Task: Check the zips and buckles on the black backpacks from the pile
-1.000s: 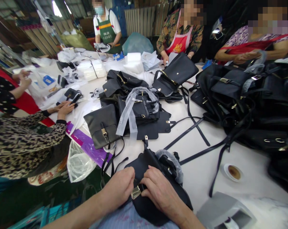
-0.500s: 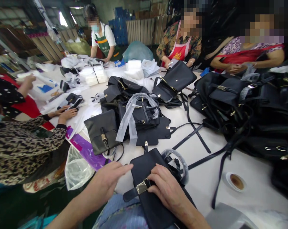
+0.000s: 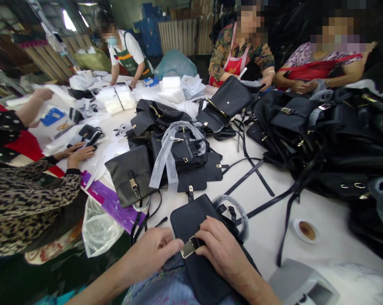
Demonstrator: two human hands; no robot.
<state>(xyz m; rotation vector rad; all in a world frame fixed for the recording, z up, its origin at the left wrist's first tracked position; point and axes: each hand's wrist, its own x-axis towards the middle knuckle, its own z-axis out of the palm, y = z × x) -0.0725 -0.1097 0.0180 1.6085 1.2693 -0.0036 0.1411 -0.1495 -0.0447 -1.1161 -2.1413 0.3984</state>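
Note:
A black leather-look backpack (image 3: 194, 216) lies tilted across my lap and the table edge, its flap facing up. A gold buckle (image 3: 188, 248) sits on the flap's strap. My left hand (image 3: 156, 250) is closed, its thumb against the left side of the buckle. The strap's free end is hidden behind that hand. My right hand (image 3: 218, 243) rests on the flap, thumb and fingers pinching the strap just right of the buckle. A clear-wrapped carry handle (image 3: 242, 216) arches out at the bag's right side.
Another buckled black bag (image 3: 128, 176) and a wrapped-handle bag (image 3: 179, 146) lie ahead. A large heap of black bags (image 3: 331, 140) fills the right, near a small dish of brown liquid (image 3: 306, 231) and a grey dispenser (image 3: 301, 284). Several co-workers sit or stand around the white table (image 3: 239, 180).
My left hand has moved down from the flap's upper edge to the buckle, its fingers curling in and covering the strap end. My right hand stays put. The view has shifted slightly.

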